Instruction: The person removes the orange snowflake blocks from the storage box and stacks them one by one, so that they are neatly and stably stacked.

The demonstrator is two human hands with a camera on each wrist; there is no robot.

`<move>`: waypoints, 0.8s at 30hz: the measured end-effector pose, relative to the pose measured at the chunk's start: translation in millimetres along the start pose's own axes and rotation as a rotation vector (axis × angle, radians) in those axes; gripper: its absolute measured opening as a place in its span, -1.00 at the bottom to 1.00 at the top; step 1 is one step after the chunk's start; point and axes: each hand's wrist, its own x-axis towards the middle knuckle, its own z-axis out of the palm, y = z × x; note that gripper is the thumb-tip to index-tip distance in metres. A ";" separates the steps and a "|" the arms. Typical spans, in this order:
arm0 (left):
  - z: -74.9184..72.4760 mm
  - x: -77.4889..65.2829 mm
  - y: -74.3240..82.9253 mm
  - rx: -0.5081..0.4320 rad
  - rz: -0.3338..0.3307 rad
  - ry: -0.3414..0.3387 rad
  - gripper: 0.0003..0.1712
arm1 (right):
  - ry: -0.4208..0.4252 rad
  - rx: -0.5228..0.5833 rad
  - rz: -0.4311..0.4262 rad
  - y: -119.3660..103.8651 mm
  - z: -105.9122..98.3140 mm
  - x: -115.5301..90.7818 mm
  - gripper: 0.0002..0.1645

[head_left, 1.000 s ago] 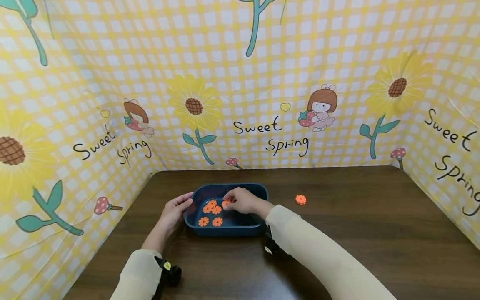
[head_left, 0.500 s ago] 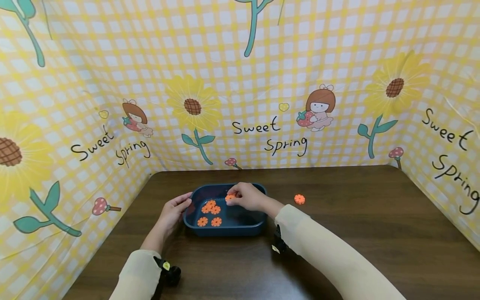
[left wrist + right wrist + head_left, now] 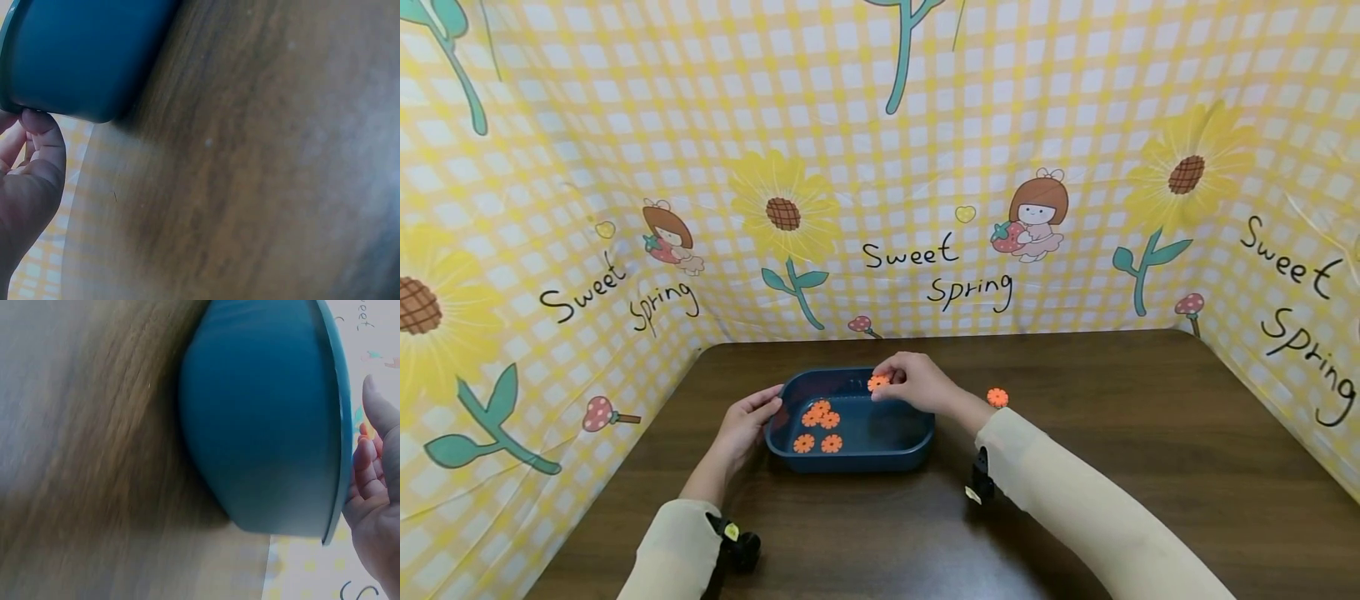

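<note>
A dark blue rectangular plastic basin (image 3: 865, 461) stands on the table. My left hand (image 3: 742, 425) holds its left rim, thumb and fingertips at the edge in the left wrist view. Over the basin's far right part, my right hand (image 3: 921, 385) pinches an orange flower-shaped plastic disc (image 3: 878, 383) between thumb and fingers. Several more orange notched discs (image 3: 831, 443) lie on the basin floor toward the left, some overlapping. In the right wrist view the right hand (image 3: 378, 487) is beyond the basin's rim, and the pinched disc is mostly hidden.
One orange disc (image 3: 997, 397) lies on the brown wooden table (image 3: 1112, 450), right of the basin and just beyond the right wrist. A yellow checked cloth (image 3: 880, 167) with flower prints hangs behind the table and along both sides.
My right hand has lifted an orange disc off the basin floor and moved it up and to the right, toward the far rim. The left hand has stayed at the basin's left rim.
</note>
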 end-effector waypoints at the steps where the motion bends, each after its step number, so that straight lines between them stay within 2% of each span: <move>1: 0.2 -0.2 -0.1 -0.004 0.000 0.000 -0.44 | 0.010 0.009 0.005 1.4 -2.0 -1.4 -0.68; 24: -1.2 -1.1 2.9 0.011 -0.018 -0.008 -0.42 | 0.221 0.052 0.054 37.3 -57.5 -43.7 -0.68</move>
